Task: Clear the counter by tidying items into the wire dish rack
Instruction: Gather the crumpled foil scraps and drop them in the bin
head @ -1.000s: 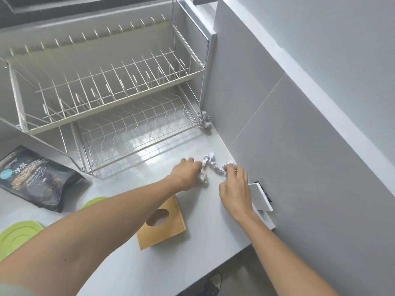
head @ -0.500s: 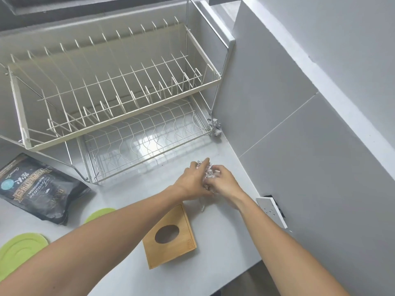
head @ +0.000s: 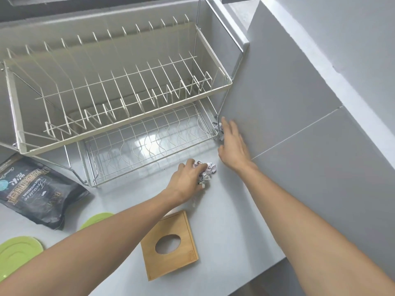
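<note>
A two-tier wire dish rack [head: 119,97] stands at the back of the grey counter [head: 224,221], both tiers bare. My left hand [head: 188,178] rests on the counter in front of the rack, fingers closed on a bunch of crumpled paper scraps [head: 207,170]. My right hand [head: 233,144] is stretched out open along the wall, its fingertips at another crumpled paper wad [head: 218,127] that lies by the rack's right front leg. That wad is partly hidden behind the fingers.
A wooden tissue-box lid [head: 170,244] with an oval hole lies near the counter's front edge. A black coffee bag [head: 36,189] and two green plastic lids [head: 17,253] [head: 96,218] lie at the left. The grey tiled wall [head: 299,124] bounds the right side.
The scraps were gathered from both hands into my left hand. My right hand has let go and moved forward to the wad at the rack's corner.
</note>
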